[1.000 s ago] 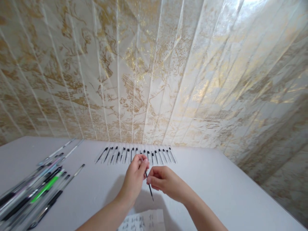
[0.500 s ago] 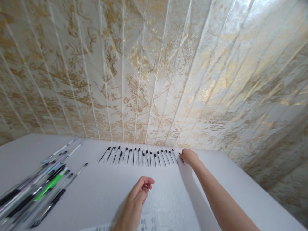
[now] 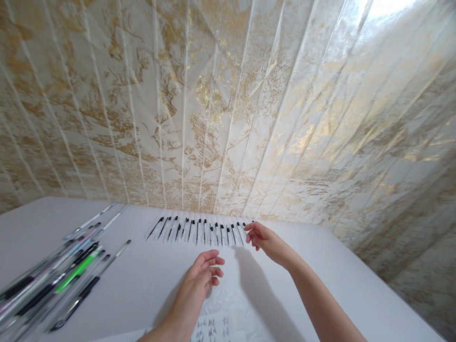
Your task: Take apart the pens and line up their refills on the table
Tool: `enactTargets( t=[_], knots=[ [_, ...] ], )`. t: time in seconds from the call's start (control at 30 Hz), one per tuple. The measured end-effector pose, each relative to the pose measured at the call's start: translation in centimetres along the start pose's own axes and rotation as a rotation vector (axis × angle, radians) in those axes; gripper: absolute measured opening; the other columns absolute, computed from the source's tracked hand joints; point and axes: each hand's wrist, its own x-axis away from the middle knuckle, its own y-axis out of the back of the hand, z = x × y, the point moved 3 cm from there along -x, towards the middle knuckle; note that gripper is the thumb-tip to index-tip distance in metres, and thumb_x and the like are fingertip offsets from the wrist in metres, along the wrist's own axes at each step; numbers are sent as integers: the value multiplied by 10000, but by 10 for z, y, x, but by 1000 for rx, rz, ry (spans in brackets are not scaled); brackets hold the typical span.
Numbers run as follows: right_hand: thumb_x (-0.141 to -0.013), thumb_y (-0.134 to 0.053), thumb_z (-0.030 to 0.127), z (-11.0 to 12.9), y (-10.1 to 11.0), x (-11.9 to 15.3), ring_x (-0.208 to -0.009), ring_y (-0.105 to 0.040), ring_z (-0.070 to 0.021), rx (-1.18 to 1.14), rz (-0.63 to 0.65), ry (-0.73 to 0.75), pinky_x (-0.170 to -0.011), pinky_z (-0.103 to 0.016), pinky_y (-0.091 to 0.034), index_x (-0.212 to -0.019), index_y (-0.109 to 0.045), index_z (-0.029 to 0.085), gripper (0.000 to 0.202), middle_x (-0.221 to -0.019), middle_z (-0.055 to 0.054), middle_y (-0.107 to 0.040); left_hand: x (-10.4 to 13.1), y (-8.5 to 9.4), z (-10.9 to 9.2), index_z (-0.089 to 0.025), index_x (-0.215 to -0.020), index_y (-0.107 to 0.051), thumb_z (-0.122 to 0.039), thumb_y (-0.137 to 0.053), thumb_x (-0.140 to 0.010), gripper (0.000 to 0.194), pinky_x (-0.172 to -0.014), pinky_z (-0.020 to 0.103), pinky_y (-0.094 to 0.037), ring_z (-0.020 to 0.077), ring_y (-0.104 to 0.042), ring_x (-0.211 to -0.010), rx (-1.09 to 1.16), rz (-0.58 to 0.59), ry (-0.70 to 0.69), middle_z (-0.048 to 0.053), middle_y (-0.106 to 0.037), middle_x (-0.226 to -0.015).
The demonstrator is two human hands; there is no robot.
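Several pens with black caps (image 3: pixel 198 230) lie side by side in a row near the far edge of the white table. My right hand (image 3: pixel 265 241) hovers over the right end of that row, fingers apart and curled a little, holding nothing; it hides part of the last pens. Nearer to me, my left hand (image 3: pixel 203 275) is raised above the table in front of the row, its fingers spread and nothing in them.
A loose pile of pens (image 3: pixel 46 285), with a green one (image 3: pixel 76 271) among them, covers the left side of the white table (image 3: pixel 142 285). Paper with handwriting (image 3: pixel 213 327) lies at the near edge. A gold-patterned curtain (image 3: pixel 203 118) hangs behind the table.
My right hand has come away from the pen at the row's right end, moved left and opened. My left hand has shifted slightly up and left, with its fingers spreading.
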Motion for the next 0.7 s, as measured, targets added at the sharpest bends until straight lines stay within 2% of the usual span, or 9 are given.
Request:
enactTargets(
  t=[0.1,0.17,0.27,0.3,0.37,0.43,0.5,0.6,0.7],
  knots=[
    [-856,-333,63,32,-19,32,-702,-572,-106,-400,126,277,-654,-244,-489,-1135,-448,177,323,-891,-28,-617,-1,1,-1,-175,-1035,-583,-159,-535,-756,284,-675,246,-396,105,-521,-668,26,-40,-37,35,-617,-893],
    [-858,-338,94,47,-30,49,-649,-563,-103,-510,150,336,-614,-247,-482,-1121,-454,183,301,-881,-30,-605,-1,-1,0,-156,-1005,-598,-223,-555,-786,233,-727,263,-427,142,-576,-789,157,-61,21,68,-631,-929],
    [-870,-350,102,64,-52,63,-703,-597,-131,-250,46,348,-649,-265,-490,-1034,-525,188,255,-858,-35,-615,-1,-4,2,-124,-967,-611,-349,-529,-844,269,-869,316,-449,215,-582,-1028,349,-35,109,139,-642,-1046],
    [-859,-368,82,69,-61,65,-780,-614,-156,-127,9,380,-693,-286,-498,-1010,-539,183,250,-903,-55,-623,0,-6,1,-119,-967,-612,-379,-509,-857,301,-893,330,-448,229,-580,-1054,380,-11,136,149,-647,-1058],
    [-794,-440,42,74,-83,64,-835,-622,-227,154,-28,399,-653,-328,-517,-995,-538,154,250,-1004,-124,-606,3,-8,-1,-118,-1009,-604,-424,-469,-873,361,-912,353,-449,245,-586,-1068,403,18,195,153,-658,-1068],
    [-760,-431,-1,75,-101,61,-793,-627,-265,380,-79,415,-582,-356,-525,-966,-539,140,272,-990,-159,-610,6,-8,-5,-123,-1069,-582,-451,-451,-874,403,-919,368,-452,254,-583,-1094,413,-3,260,153,-662,-1098],
    [-755,-426,-15,76,-111,59,-725,-620,-256,484,-141,471,-540,-345,-521,-948,-536,155,280,-913,-139,-622,9,-9,-11,-123,-1120,-557,-456,-447,-872,430,-932,361,-449,251,-567,-1133,415,-32,278,154,-653,-1143],
    [-772,-442,-4,78,-109,61,-669,-596,-221,492,-215,540,-518,-301,-495,-909,-529,190,252,-849,-97,-617,10,-13,-21,-128,-1152,-541,-460,-438,-873,446,-947,359,-446,250,-562,-1146,412,-40,266,151,-647,-1166],
    [-804,-445,27,76,-88,59,-656,-587,-185,351,-192,520,-519,-260,-456,-858,-523,198,196,-848,-69,-617,8,-16,-21,-129,-1155,-544,-470,-436,-875,454,-985,379,-424,257,-554,-1153,432,11,231,156,-630,-1188]
  ],
)
